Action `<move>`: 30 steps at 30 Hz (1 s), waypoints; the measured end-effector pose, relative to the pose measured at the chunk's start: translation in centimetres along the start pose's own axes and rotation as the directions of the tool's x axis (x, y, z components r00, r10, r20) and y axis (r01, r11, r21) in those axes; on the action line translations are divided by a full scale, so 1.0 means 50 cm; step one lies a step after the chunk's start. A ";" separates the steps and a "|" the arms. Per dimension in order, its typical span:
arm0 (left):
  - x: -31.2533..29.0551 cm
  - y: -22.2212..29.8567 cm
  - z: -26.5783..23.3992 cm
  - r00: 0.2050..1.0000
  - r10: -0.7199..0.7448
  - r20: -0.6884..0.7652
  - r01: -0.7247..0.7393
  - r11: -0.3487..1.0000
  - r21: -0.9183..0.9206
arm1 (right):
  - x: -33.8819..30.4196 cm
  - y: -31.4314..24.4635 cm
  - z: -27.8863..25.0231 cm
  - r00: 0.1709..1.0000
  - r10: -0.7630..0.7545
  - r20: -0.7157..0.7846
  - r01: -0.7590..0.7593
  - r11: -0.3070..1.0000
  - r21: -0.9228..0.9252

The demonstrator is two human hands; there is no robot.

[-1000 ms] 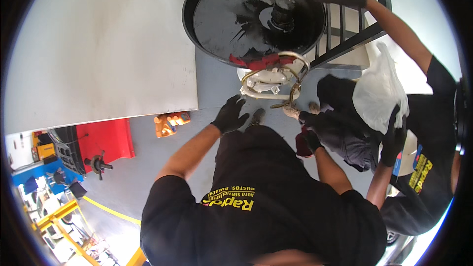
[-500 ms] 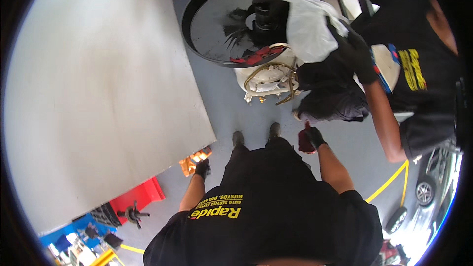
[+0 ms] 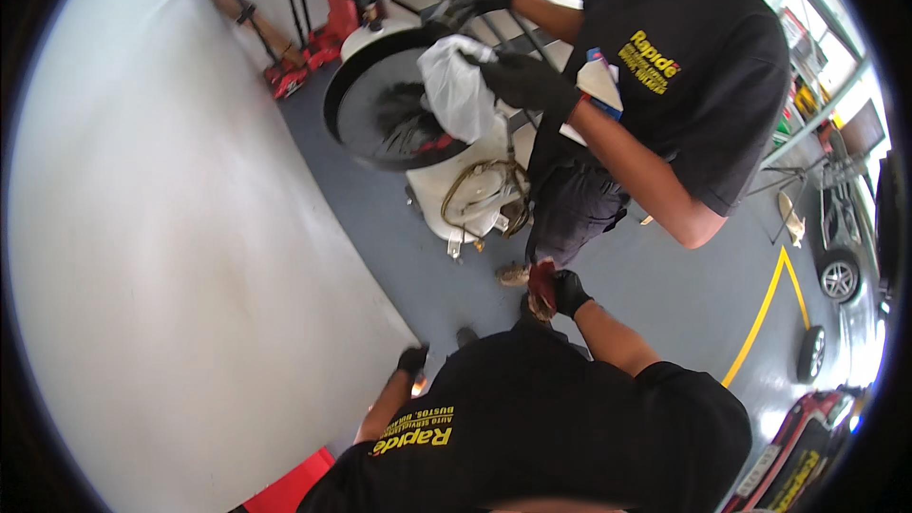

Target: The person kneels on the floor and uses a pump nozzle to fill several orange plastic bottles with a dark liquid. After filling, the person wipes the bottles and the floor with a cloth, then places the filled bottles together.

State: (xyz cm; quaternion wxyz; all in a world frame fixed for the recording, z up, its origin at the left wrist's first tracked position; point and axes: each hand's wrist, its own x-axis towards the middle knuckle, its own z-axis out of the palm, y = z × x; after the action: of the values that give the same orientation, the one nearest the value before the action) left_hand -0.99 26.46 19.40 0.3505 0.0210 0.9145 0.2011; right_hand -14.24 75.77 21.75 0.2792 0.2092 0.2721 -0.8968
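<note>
My right hand [image 3: 571, 294], in a black glove, is closed round a dark red cloth [image 3: 542, 289] in front of my body. My black-gloved left hand [image 3: 413, 359] is beside the lower edge of a large pale panel [image 3: 199, 228]. Its fingers are too small and blurred to make out, and a small orange glow shows just below it. Ahead, a co-worker's gloved hand [image 3: 527, 82] grips a white plastic bag [image 3: 456, 85] above a wide black drain pan [image 3: 334, 123]. Dark wet streaks and something red lie in the pan.
Under the pan stands a white tank [image 3: 442, 195] with a coiled hose [image 3: 475, 192]. The co-worker [image 3: 684, 104] stands close on the right, other gloved hand [image 3: 475, 2] beyond the pan. Red floor jacks [image 3: 290, 74] are at the far left. Yellow floor lines [image 3: 760, 323] and cars are to the right.
The view has tilted up and shifted. My right hand has raised the red cloth toward my body's middle. The co-worker has straightened up, and a black round part has left the pan.
</note>
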 end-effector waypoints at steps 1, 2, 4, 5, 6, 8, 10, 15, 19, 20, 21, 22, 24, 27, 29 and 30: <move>0.019 0.042 -0.032 0.997 0.074 -0.020 -0.072 0.994 0.077 | -0.005 0.008 0.039 0.984 -0.068 0.162 0.077 0.996 -0.050; 0.029 0.091 -0.069 0.897 0.351 -0.270 -0.277 0.921 0.275 | -0.012 0.014 0.089 0.959 -0.143 0.244 0.170 0.981 -0.095; 0.045 0.214 -0.145 0.757 0.237 -0.609 -0.452 0.863 -0.226 | -0.026 0.021 0.210 0.948 -0.124 0.294 0.161 0.982 -0.103; 0.035 0.273 -0.177 0.675 0.260 -0.690 -0.554 0.796 -0.242 | -0.034 0.024 0.273 0.966 -0.028 0.258 0.048 0.996 -0.071; 0.019 0.327 -0.202 0.559 0.295 -0.775 -0.665 0.717 -0.207 | -0.040 0.029 0.332 0.971 0.071 0.227 -0.065 0.997 -0.034; -0.021 0.407 -0.236 0.659 0.427 -0.619 -0.552 0.834 -0.012 | -0.056 0.046 0.426 0.935 0.269 0.231 -0.291 0.955 0.066; -0.049 0.455 -0.249 0.688 0.510 -0.516 -0.562 0.825 0.067 | -0.064 0.065 0.488 0.939 0.316 0.136 -0.319 0.948 0.004; -0.038 0.490 -0.216 0.684 0.512 -0.520 -0.586 0.810 0.026 | -0.084 0.089 0.527 0.939 -0.148 0.309 0.319 0.047 -0.947; -0.041 0.493 -0.199 0.705 0.584 -0.402 -0.668 0.737 -0.101 | -0.109 0.082 0.510 0.924 -0.176 0.339 0.288 -0.264 -0.921; -0.055 0.496 -0.203 0.755 0.568 -0.327 -0.627 0.772 -0.106 | -0.121 0.078 0.499 0.955 -0.152 0.254 0.218 -0.217 -0.952; -0.074 0.501 -0.210 0.674 0.641 -0.368 -0.689 0.724 -0.002 | -0.133 0.075 0.485 0.978 -0.126 0.166 0.143 -0.174 -0.974; -0.097 0.506 -0.221 0.628 0.696 -0.349 -0.711 0.695 0.109 | -0.149 0.072 0.467 0.984 -0.124 0.126 0.113 -0.107 -0.988; -0.143 0.529 -0.246 0.678 0.705 -0.207 -0.673 0.709 0.209 | -0.186 0.068 0.421 0.985 -0.108 0.135 0.158 0.242 -0.957; -0.185 0.595 -0.267 0.756 0.644 -0.113 -0.615 0.759 0.214 | -0.249 0.065 0.338 0.975 -0.129 0.182 0.208 0.820 -0.534; -0.203 0.651 -0.247 0.572 0.736 -0.360 -0.693 0.669 0.266 | -0.301 0.063 0.289 0.992 -0.127 0.002 0.123 0.951 -0.285; -0.206 0.683 -0.230 0.528 0.760 -0.378 -0.687 0.645 0.336 | -0.319 0.069 0.275 0.993 -0.098 0.069 0.113 0.961 -0.251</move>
State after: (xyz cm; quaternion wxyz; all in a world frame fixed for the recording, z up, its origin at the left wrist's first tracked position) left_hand -4.20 51.92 46.71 -0.0100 0.3729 0.8908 0.2593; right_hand -3.12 71.22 39.37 0.2629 0.1316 0.3876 -0.8737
